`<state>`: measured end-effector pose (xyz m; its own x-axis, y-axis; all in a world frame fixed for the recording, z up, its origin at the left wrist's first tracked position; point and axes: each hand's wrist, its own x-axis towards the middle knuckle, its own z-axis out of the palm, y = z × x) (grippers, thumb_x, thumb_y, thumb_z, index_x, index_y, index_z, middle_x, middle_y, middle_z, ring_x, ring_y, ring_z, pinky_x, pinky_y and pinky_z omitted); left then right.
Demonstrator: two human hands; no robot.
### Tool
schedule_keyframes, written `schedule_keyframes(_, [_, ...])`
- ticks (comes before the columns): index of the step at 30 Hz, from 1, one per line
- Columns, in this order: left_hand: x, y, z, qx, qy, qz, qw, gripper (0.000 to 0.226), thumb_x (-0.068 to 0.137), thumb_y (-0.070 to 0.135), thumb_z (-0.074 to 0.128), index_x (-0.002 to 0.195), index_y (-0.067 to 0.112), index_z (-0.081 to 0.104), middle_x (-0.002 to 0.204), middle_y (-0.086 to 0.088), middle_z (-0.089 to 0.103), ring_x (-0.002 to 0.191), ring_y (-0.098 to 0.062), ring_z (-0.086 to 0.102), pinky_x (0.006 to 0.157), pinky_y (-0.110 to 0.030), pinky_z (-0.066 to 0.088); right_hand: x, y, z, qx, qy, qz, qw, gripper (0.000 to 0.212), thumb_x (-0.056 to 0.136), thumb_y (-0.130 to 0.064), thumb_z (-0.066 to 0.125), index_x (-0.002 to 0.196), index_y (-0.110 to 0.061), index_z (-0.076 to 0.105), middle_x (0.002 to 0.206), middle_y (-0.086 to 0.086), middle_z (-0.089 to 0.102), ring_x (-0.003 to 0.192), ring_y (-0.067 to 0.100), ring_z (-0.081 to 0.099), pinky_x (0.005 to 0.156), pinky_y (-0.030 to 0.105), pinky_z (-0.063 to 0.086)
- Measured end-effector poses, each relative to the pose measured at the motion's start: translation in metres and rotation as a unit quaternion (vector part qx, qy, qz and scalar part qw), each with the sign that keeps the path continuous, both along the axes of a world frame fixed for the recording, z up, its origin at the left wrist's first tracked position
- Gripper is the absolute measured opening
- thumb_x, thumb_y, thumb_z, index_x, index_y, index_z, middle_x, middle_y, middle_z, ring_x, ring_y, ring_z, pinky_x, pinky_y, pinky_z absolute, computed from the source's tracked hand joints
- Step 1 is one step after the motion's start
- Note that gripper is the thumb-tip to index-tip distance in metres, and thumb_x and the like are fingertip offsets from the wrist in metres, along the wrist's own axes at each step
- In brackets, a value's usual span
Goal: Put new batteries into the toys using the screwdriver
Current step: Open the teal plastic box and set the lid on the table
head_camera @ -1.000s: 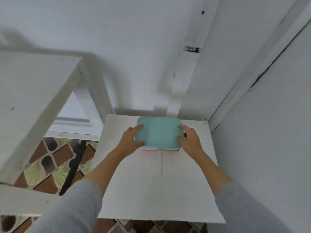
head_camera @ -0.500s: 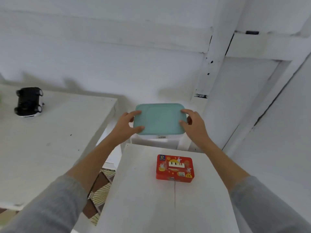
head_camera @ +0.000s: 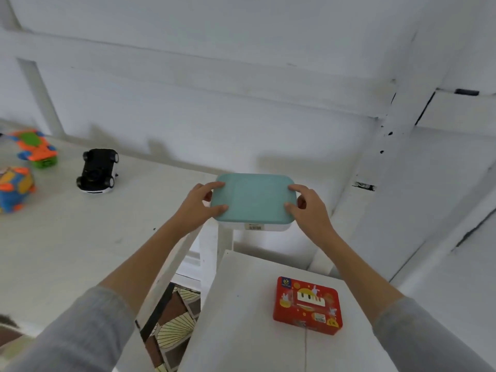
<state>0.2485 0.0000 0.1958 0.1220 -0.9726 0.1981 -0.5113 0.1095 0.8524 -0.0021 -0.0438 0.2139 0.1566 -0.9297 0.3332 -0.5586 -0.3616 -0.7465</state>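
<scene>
Box with teal lid [head_camera: 253, 197] and white base, held up in the air between both hands, over the gap between the two white tables. Left hand [head_camera: 197, 208] gripping its left end, thumb curled onto the lid's near edge, fingers wrapped over the far corner. Right hand [head_camera: 308, 208] gripping the right end the same way, thumb on the lid, fingers bent round the far corner. Small barcode label on the white front wall, below the lid. Grey sleeves on both forearms.

Below and to the right, red tin [head_camera: 308, 305] printed with a piano keyboard and small cartoon figures, lying flat on the small white table [head_camera: 241, 318], well apart from the held box. On the larger white table [head_camera: 80, 237] to the left, three toys: black toy car [head_camera: 98, 171] with white trim nearest the hands, orange and green toy vehicle [head_camera: 37, 149] farther left, and multicoloured block-shaped toy [head_camera: 14, 189] at the left edge, partly cut off. Patterned floor tiles [head_camera: 174, 318] visible down in the gap between the tables. White wall behind everything.
</scene>
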Motion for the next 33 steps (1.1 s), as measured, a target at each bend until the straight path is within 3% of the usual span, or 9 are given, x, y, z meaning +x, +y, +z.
schedule_keyframes(5, [0.058, -0.011, 0.000, 0.002, -0.008, -0.013, 1.000, 0.049, 0.085, 0.016, 0.070, 0.130, 0.025, 0.051, 0.112, -0.007, 0.047, 0.104, -0.020, 0.050, 0.089, -0.025, 0.041, 0.057, 0.000, -0.011, 0.018, -0.020, -0.010, 1.000, 0.040, 0.087, -0.010, 0.058, 0.125, -0.015, 0.049, 0.094, 0.005, 0.043, 0.071, 0.007, 0.042, 0.063, 0.010, 0.036])
schedule_keyframes(9, [0.120, -0.010, -0.004, 0.032, -0.025, -0.041, 0.998, 0.050, 0.084, 0.016, 0.071, 0.129, 0.024, 0.051, 0.106, -0.002, 0.046, 0.096, -0.014, 0.050, 0.077, -0.011, 0.041, 0.116, 0.008, -0.022, 0.052, -0.032, -0.029, 0.998, 0.040, 0.086, -0.009, 0.059, 0.125, -0.015, 0.050, 0.094, 0.005, 0.043, 0.071, 0.007, 0.042, 0.063, 0.011, 0.036])
schedule_keyframes(14, [0.195, -0.004, -0.017, 0.060, -0.026, -0.059, 0.996, 0.053, 0.083, 0.014, 0.073, 0.130, 0.022, 0.052, 0.097, 0.003, 0.045, 0.094, -0.016, 0.050, 0.084, -0.018, 0.038, 0.187, 0.023, -0.034, 0.069, -0.027, -0.035, 0.997, 0.041, 0.085, -0.010, 0.060, 0.124, -0.014, 0.050, 0.096, 0.005, 0.044, 0.071, 0.007, 0.042, 0.063, 0.009, 0.036])
schedule_keyframes(18, [0.237, 0.004, -0.024, 0.073, -0.030, -0.080, 0.994, 0.053, 0.083, 0.014, 0.072, 0.131, 0.022, 0.052, 0.099, 0.000, 0.044, 0.092, -0.014, 0.049, 0.078, -0.012, 0.040, 0.228, 0.038, -0.046, 0.095, -0.021, -0.049, 0.994, 0.042, 0.086, -0.011, 0.060, 0.126, -0.015, 0.049, 0.096, 0.005, 0.043, 0.072, 0.006, 0.042, 0.062, 0.010, 0.036])
schedule_keyframes(22, [0.263, 0.008, -0.027, 0.090, -0.019, -0.090, 0.992, 0.050, 0.084, 0.015, 0.072, 0.130, 0.020, 0.053, 0.098, -0.002, 0.046, 0.092, -0.017, 0.049, 0.080, -0.017, 0.041, 0.256, 0.050, -0.051, 0.117, -0.010, -0.062, 0.991, 0.041, 0.088, -0.014, 0.058, 0.127, -0.015, 0.047, 0.098, 0.004, 0.041, 0.073, 0.006, 0.042, 0.064, 0.011, 0.036])
schedule_keyframes(25, [0.274, 0.011, -0.031, 0.093, -0.007, -0.098, 0.991, 0.045, 0.083, 0.017, 0.073, 0.124, 0.022, 0.054, 0.087, -0.001, 0.046, 0.083, -0.015, 0.047, 0.076, -0.020, 0.039, 0.265, 0.057, -0.051, 0.126, 0.010, -0.072, 0.989, 0.040, 0.089, -0.018, 0.057, 0.128, -0.017, 0.048, 0.101, 0.004, 0.040, 0.081, 0.009, 0.044, 0.074, 0.016, 0.038])
schedule_keyframes(27, [0.280, 0.012, -0.034, 0.092, -0.019, -0.099, 0.991, 0.036, 0.084, 0.018, 0.071, 0.116, 0.024, 0.056, 0.079, 0.001, 0.045, 0.075, -0.014, 0.045, 0.072, -0.022, 0.037, 0.268, 0.063, -0.051, 0.085, 0.062, -0.095, 0.990, 0.038, 0.089, -0.022, 0.058, 0.126, -0.017, 0.051, 0.106, 0.004, 0.038, 0.096, 0.014, 0.040, 0.088, 0.023, 0.036])
schedule_keyframes(30, [0.286, 0.009, -0.033, 0.023, -0.070, -0.079, 0.994, 0.012, 0.086, 0.015, 0.069, 0.097, 0.017, 0.064, 0.074, 0.002, 0.043, 0.068, -0.011, 0.041, 0.070, -0.026, 0.035, 0.277, 0.076, -0.045, -0.050, 0.108, -0.118, 0.986, 0.031, 0.083, -0.022, 0.066, 0.112, -0.012, 0.062, 0.103, 0.006, 0.040, 0.100, 0.018, 0.035, 0.082, 0.022, 0.030])
schedule_keyframes(33, [0.290, 0.003, -0.033, -0.039, -0.087, -0.094, 0.991, 0.007, 0.083, 0.009, 0.071, 0.085, 0.011, 0.065, 0.104, 0.002, 0.049, 0.095, -0.010, 0.047, 0.088, -0.023, 0.034, 0.288, 0.091, -0.047, -0.113, 0.109, -0.034, 0.987, 0.026, 0.078, -0.025, 0.071, 0.100, -0.010, 0.067, 0.094, 0.001, 0.044, 0.091, 0.016, 0.040, 0.074, 0.016, 0.033])
